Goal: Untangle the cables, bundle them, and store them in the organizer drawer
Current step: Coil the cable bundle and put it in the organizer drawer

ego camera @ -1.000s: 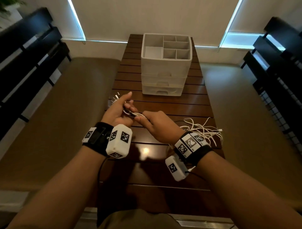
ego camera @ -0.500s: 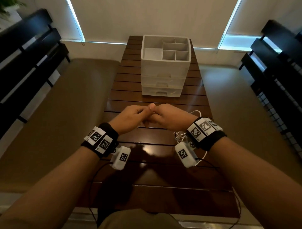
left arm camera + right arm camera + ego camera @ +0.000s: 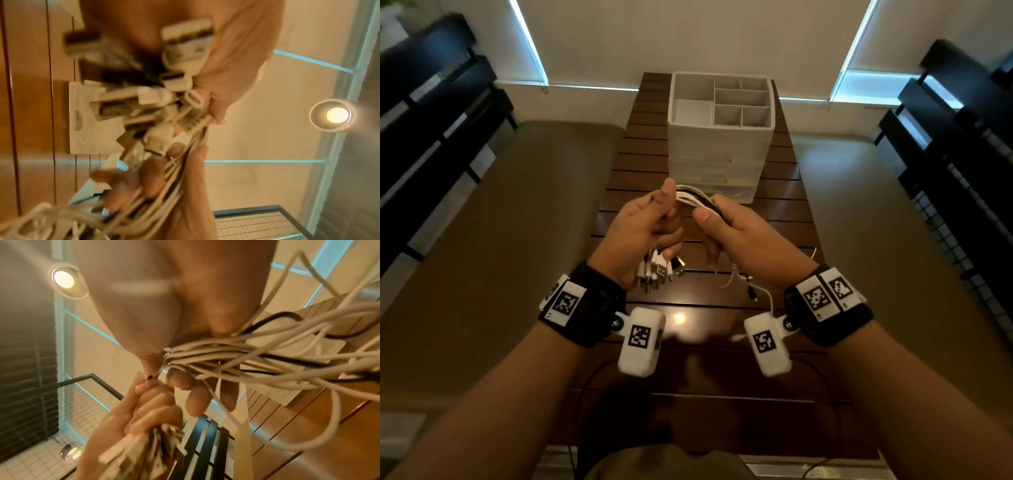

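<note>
A bunch of white cables with one black one [image 3: 692,198] spans between my two raised hands above the wooden table [image 3: 722,298]. My left hand [image 3: 664,219] grips the bunch just behind its cluster of USB plugs [image 3: 658,271], which hang below the fist; the plugs [image 3: 164,97] fill the left wrist view. My right hand [image 3: 714,219] holds the cables [image 3: 226,356] a short way along, thumb on the near side. Loose cable tails [image 3: 743,284] trail from it down to the table. The white organizer [image 3: 719,144] stands behind, its drawers [image 3: 715,178] shut.
The organizer's top tray [image 3: 739,99] has several open compartments. Tan cushioned benches [image 3: 500,240] flank the narrow table on both sides. Black slatted chairs [image 3: 431,120] stand at the far left and right. A wall with covered windows lies behind.
Both hands have risen from the table and turned palms toward me. The gathered cables came up with them, and the plugs now hang below my left fist.
</note>
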A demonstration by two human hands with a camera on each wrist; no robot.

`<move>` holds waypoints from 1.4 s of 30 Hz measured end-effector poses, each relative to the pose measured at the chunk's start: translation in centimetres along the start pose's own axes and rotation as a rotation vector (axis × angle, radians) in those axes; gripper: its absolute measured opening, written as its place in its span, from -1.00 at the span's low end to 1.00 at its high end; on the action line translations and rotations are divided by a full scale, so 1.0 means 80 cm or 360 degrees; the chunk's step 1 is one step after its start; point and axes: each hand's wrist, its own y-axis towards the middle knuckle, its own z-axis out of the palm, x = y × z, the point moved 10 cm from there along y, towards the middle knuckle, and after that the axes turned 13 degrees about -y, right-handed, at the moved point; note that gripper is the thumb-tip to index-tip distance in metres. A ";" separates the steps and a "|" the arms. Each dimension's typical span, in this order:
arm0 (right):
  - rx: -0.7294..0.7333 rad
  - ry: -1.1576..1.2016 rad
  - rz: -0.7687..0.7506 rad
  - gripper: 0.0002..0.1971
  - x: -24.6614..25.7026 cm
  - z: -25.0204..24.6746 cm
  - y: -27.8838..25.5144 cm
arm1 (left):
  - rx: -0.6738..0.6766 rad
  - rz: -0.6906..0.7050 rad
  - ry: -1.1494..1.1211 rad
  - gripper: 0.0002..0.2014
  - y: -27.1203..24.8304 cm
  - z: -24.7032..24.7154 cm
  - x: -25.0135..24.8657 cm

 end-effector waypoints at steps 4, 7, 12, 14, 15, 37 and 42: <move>-0.0112 -0.0067 0.0033 -0.66 -0.002 0.003 0.001 | -0.0075 0.0046 -0.0249 -0.56 0.005 0.001 -0.013; -0.0172 0.0036 0.0065 -0.66 0.004 0.006 -0.001 | -0.0083 0.0147 -0.0225 -0.56 0.003 0.010 -0.032; -0.0410 0.0259 0.0031 -0.64 0.031 0.003 0.000 | -0.0292 0.0285 0.0148 -0.54 0.000 0.019 -0.051; -0.0465 0.0279 0.0034 -0.64 0.038 0.004 0.004 | -0.0383 0.0270 0.0281 -0.55 -0.003 0.018 -0.045; -0.0506 0.0244 0.0064 -0.64 0.038 0.002 0.005 | -0.0382 0.0246 0.0335 -0.55 -0.004 0.020 -0.039; -0.0049 -0.0820 0.0129 -0.55 0.013 0.027 0.009 | -0.0718 0.0215 0.0181 -0.82 0.010 -0.002 0.008; -0.0154 -0.0425 0.0254 -0.68 0.003 0.015 0.003 | -0.0743 0.0270 0.0214 -0.85 0.007 -0.002 0.003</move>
